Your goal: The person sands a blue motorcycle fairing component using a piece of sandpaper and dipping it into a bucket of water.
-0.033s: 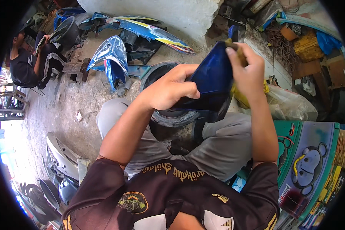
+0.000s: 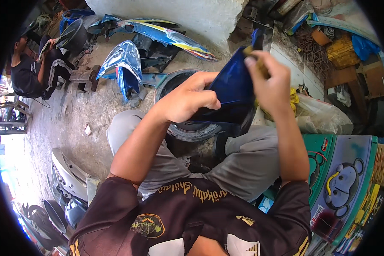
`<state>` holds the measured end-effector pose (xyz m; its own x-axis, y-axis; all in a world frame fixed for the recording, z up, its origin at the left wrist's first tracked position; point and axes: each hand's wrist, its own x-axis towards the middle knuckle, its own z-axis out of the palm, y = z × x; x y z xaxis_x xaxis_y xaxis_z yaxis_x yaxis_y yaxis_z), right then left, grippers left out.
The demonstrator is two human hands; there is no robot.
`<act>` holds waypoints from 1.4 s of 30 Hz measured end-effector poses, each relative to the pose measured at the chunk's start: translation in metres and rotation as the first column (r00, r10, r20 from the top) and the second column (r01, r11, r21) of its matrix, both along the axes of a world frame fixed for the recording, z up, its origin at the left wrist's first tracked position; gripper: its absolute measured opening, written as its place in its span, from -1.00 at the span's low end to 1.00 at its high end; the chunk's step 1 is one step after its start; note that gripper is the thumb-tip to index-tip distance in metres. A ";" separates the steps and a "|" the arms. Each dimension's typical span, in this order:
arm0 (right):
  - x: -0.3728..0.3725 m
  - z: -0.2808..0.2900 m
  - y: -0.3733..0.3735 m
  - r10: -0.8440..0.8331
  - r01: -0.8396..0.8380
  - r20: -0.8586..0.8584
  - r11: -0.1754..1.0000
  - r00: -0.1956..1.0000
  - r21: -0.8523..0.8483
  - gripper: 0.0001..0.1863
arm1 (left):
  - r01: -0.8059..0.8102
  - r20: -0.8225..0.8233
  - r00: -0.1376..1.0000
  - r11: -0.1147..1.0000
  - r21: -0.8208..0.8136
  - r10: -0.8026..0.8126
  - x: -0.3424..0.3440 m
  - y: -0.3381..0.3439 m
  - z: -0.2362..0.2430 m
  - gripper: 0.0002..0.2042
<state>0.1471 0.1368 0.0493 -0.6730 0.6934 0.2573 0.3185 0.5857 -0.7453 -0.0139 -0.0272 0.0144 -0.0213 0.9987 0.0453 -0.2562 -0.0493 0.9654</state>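
Note:
My left hand [image 2: 187,100] grips a glossy dark-blue plastic panel [image 2: 227,89] on its left side, its thumb bent over the surface. My right hand [image 2: 272,79] is closed on a yellowish pad [image 2: 261,64] against the panel's upper right edge; whether it is cloth or abrasive I cannot tell. The panel is tilted above a round grimy basin [image 2: 196,136], which it partly hides, between my grey-trousered legs.
Blue-and-white body panels [image 2: 121,64] lie ahead beside a white wall [image 2: 179,13]. At left a co-worker [image 2: 34,72] sits near a metal block [image 2: 83,79]. A green board [image 2: 315,183], scrap, cords and a yellow container [image 2: 343,51] crowd the right; grey panels [image 2: 70,179] lie lower left.
My right hand, with the pad, has shifted slightly left and down along the panel's edge. The panel and my left hand have moved very slightly left.

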 end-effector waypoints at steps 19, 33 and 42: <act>0.004 -0.006 -0.014 0.272 -0.258 -0.024 0.932 0.962 0.257 -0.53 | 0.075 -0.055 0.995 0.996 -0.046 -0.078 -0.006 -0.011 0.005 -0.55; 0.010 -0.001 -0.026 0.482 -0.461 0.040 0.807 0.875 0.369 -0.53 | 0.147 -0.084 0.984 0.981 -0.125 -0.158 -0.013 -0.012 0.006 -0.44; 0.010 0.003 -0.037 0.547 -0.522 0.033 0.777 0.836 0.350 -0.60 | 0.108 -0.033 0.994 0.994 0.007 -0.107 -0.008 -0.009 0.000 -0.63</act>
